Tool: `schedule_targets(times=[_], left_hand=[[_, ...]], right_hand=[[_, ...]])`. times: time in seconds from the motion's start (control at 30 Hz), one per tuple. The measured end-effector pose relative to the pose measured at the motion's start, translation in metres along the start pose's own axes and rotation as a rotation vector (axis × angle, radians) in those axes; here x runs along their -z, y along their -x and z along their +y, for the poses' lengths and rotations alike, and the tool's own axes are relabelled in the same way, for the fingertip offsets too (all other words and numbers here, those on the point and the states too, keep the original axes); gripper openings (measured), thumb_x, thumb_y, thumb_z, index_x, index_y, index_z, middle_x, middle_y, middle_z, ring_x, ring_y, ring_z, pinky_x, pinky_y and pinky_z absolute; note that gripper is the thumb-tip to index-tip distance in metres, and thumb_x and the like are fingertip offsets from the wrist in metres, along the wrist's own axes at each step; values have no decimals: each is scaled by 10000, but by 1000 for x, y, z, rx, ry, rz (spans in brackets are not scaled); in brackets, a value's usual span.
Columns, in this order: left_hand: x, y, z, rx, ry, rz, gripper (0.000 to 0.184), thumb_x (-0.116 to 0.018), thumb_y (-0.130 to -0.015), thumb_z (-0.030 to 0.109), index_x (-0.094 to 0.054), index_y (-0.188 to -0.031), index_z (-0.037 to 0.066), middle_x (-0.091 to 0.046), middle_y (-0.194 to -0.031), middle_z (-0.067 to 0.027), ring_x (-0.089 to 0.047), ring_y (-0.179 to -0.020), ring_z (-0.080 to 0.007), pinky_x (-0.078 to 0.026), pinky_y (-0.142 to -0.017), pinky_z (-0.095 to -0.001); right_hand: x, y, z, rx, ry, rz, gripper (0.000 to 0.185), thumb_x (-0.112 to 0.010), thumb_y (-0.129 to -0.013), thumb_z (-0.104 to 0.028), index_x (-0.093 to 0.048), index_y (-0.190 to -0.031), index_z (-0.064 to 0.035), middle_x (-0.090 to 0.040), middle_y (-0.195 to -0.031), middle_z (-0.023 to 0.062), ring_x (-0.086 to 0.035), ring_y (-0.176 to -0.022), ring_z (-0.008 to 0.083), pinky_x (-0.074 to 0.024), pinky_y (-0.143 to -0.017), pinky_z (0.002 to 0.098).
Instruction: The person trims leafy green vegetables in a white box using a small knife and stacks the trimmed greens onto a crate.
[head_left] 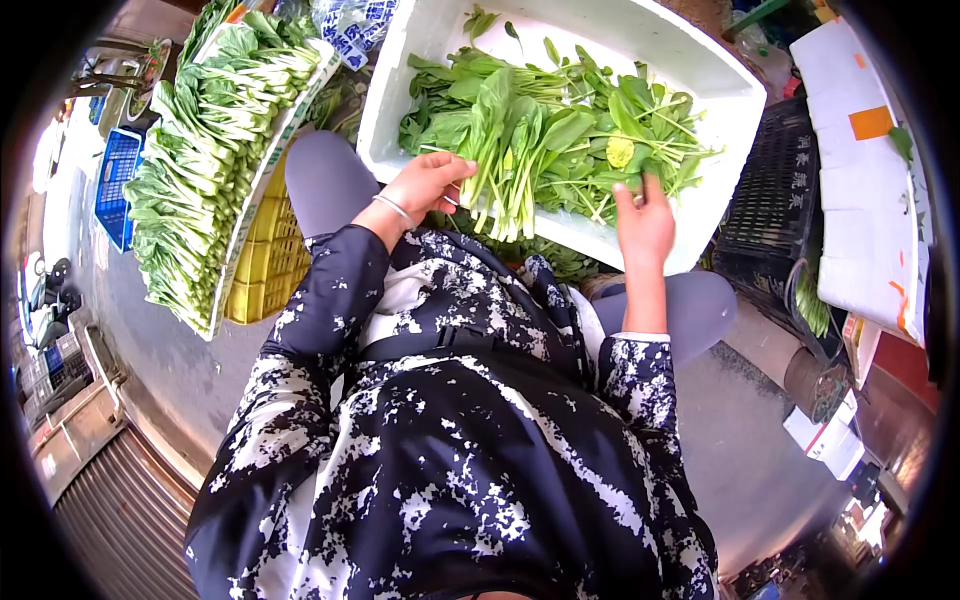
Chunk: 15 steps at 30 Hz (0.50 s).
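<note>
While a blue crate [118, 185] sits on the ground at the left, a thick row of leafy greens [205, 165] lies just to its right, pale stems turned right, on a board whose white edge [243, 235] shows above a yellow crate [270, 255]. Next comes the left hand [425, 190], a pale bangle [393, 208] on its wrist, at the near left side of an open white foam box [735, 115]. Its thumb and fingertips are curled in at the left edge of a bunch of greens [500, 145], grasping it by the stems; the leaves point far and the stems reach toward the near rim. The bunch is over the left part of the box, and loose greens [575, 190] are spread inside, around and to the right of it. Among them, farther right, is a yellow leaf [620, 152]. Just nearer than that leaf, the right hand [645, 225] reaches over the near rim with thumb and forefinger raised and slightly apart, by the greens; whether they grip a leaf, I cannot tell. To the right of the box stands a black crate [765, 180], and beyond it a white foam container [855, 220] with an orange patch [870, 123].
</note>
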<state>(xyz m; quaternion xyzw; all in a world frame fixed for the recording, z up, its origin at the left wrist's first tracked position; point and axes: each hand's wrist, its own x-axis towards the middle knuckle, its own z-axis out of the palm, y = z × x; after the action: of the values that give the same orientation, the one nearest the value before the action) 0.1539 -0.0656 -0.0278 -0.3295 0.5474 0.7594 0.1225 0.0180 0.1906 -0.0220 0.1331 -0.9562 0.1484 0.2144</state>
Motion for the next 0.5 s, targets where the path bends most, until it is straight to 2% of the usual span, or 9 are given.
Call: schedule_targets(times=[0.07, 0.13, 0.2, 0.23, 0.27, 0.37, 0.47, 0.5], left_hand=[[9, 7, -2, 22, 45, -37, 180, -599, -847, 250, -565, -859, 73, -563, -717, 9, -536, -564, -75, -479, -504, -208], [13, 14, -3, 40, 92, -72, 160, -582, -863, 242, -561, -890, 85, -571, -750, 9, -551, -595, -80, -500, -549, -216], [17, 22, -3, 62, 192, -103, 122, -556, -882, 212, -552, -911, 94, -584, -765, 0, -583, -632, -101, -517, -608, -238], [20, 23, -4, 66, 218, -123, 90, -538, -888, 164, -548, -916, 78, -621, -837, -41, -631, -734, -148, -523, -633, -256], [23, 25, -6, 66, 221, -118, 90, -538, -888, 164, -548, -916, 78, -621, -837, -41, -631, -734, -148, -523, -633, -256], [31, 24, -16, 55, 319, -140, 116, -512, -887, 99, -528, -979, 29, -621, -977, -144, -632, -890, -243, -524, -755, -323], [33, 21, -22, 85, 384, -205, 160, -499, -887, 76, -518, -1032, 10, -608, -1004, -152, -616, -937, -248, -520, -778, -338], [33, 23, -21, 97, 361, -194, 220, -486, -870, 45, -499, -1086, 0, -599, -1008, -147, -605, -952, -249, -515, -793, -348]], right_hand=[[3, 5, -33, -218, -616, -589, 433, -693, -729, -403, -640, -828, 16, -622, -672, 113, -590, -611, 183, -469, -612, 299], [0, 15, -63, -185, -592, -752, 404, -705, -711, -410, -616, -711, -16, -599, -610, 95, -567, -558, 175, -455, -561, 293], [-12, 24, -77, -116, -492, -871, 425, -705, -700, -425, -571, -637, -27, -562, -542, 91, -538, -508, 169, -439, -529, 295], [-15, 29, -80, -144, -517, -878, 410, -707, -682, -399, -551, -609, -27, -548, -521, 104, -532, -483, 188, -438, -517, 322], [-18, 31, -80, -140, -519, -882, 410, -707, -682, -399, -551, -609, -27, -548, -521, 104, -532, -483, 188, -438, -517, 322], [-19, 29, -80, -130, -459, -869, 309, -673, -672, -302, -556, -603, -24, -560, -536, 119, -545, -491, 230, -445, -526, 345], [-25, 24, -71, -139, -446, -919, 304, -667, -667, -304, -564, -617, -22, -554, -533, 130, -546, -497, 236, -447, -533, 351], [-20, 21, -70, -110, -431, -932, 249, -645, -692, -247, -573, -628, -18, -570, -546, 106, -549, -495, 192, -438, -503, 316]])
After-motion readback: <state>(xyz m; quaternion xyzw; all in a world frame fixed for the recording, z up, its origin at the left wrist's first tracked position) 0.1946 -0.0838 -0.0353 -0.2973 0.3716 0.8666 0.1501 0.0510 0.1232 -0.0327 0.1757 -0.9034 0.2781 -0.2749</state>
